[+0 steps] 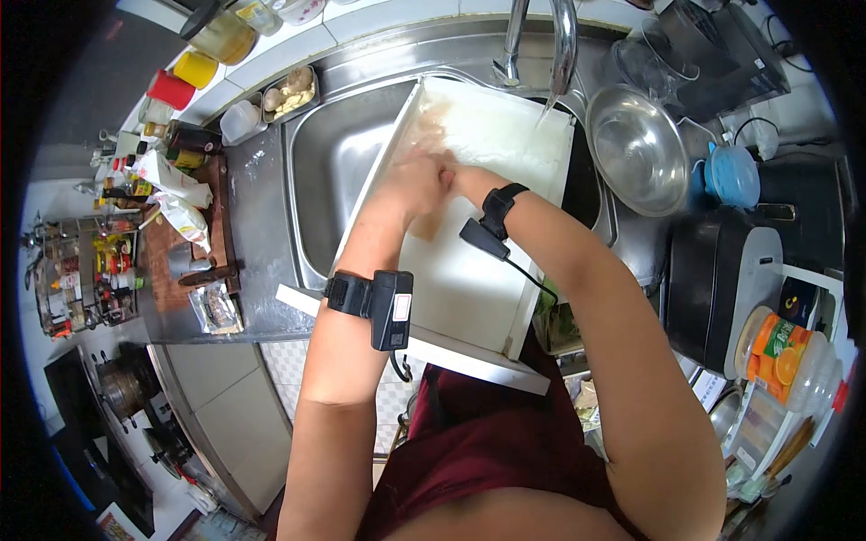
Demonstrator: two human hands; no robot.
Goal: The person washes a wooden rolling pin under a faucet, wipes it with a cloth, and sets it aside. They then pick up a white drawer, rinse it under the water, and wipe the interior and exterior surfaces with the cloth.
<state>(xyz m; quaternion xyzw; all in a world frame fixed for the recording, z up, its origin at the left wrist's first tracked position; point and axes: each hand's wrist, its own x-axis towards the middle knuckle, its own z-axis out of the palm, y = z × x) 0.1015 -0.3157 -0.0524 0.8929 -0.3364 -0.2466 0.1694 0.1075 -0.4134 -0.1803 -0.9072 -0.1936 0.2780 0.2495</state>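
Observation:
A white drawer [469,302] with raised sides lies tilted across the sink, its front panel toward my body. Over its inside, my left hand [413,183] and my right hand [457,179] are close together and overlap in view. Both look closed, with curled fingers; I cannot tell what they hold, if anything. Brownish patches show on the wet white surface around them. A thin stream of water runs from the faucet [564,54] into the drawer's far right part. Black straps with small devices sit on both my forearms.
The steel sink basin [338,162] shows left of the drawer. A metal bowl [637,149] stands at the right. On the left counter are a cutting board [171,288] with packets and a tray of ginger and garlic [290,93]. Jars [219,33] line the back ledge.

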